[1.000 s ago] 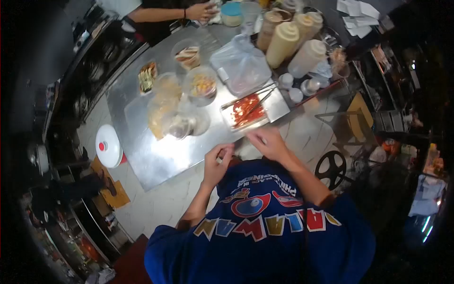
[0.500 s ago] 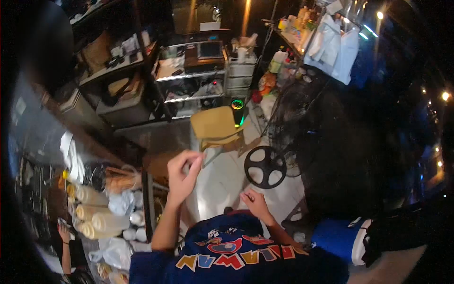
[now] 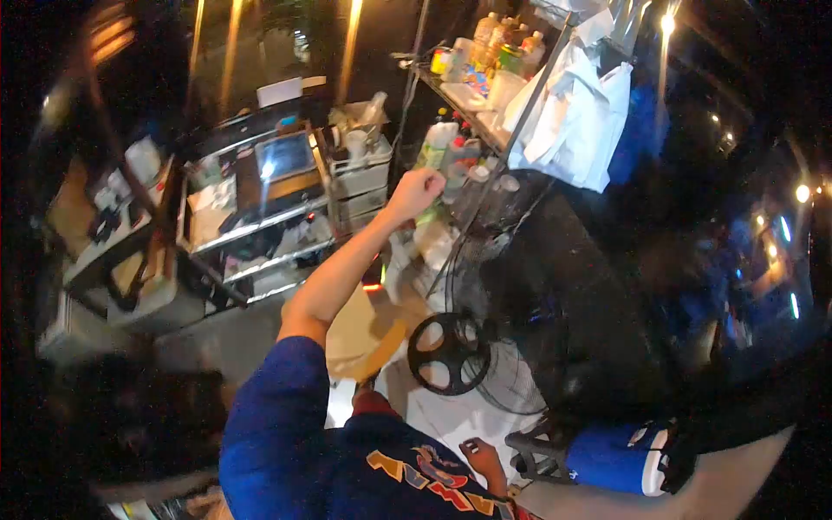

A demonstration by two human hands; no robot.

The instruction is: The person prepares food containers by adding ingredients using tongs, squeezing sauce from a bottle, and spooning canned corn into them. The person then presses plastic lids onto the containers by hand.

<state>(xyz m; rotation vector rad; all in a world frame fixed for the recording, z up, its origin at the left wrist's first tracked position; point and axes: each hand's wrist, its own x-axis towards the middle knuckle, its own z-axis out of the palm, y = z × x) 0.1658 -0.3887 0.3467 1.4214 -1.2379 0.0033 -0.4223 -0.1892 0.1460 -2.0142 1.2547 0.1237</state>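
My left hand (image 3: 418, 192) is stretched far forward at the end of a bare arm. Its fingers are curled closed, and whatever they may hold is hidden. Beyond it, in the same line of sight, are bottles (image 3: 436, 146) on a lower level by a shelf; I cannot tell whether it touches anything. My right hand (image 3: 485, 459) is low, close to my dark blue shirt (image 3: 390, 472). Its fingers are bent inward, with their contents too small to make out. The base of a black stand fan (image 3: 450, 353) is ahead of it.
A tan chair (image 3: 351, 334) stands below my left arm. White plastic bags (image 3: 576, 117) hang from the shelf (image 3: 472, 108) holding bottles and cups. A metal rack (image 3: 260, 230) and stacked white drawers (image 3: 360, 182) are at front left. A blue cooler (image 3: 611, 459) is at right.
My left arm has reached forward and to the right, towards the bottles. My right hand has dropped lower. The view has turned right, so the rack and chair appear further left.
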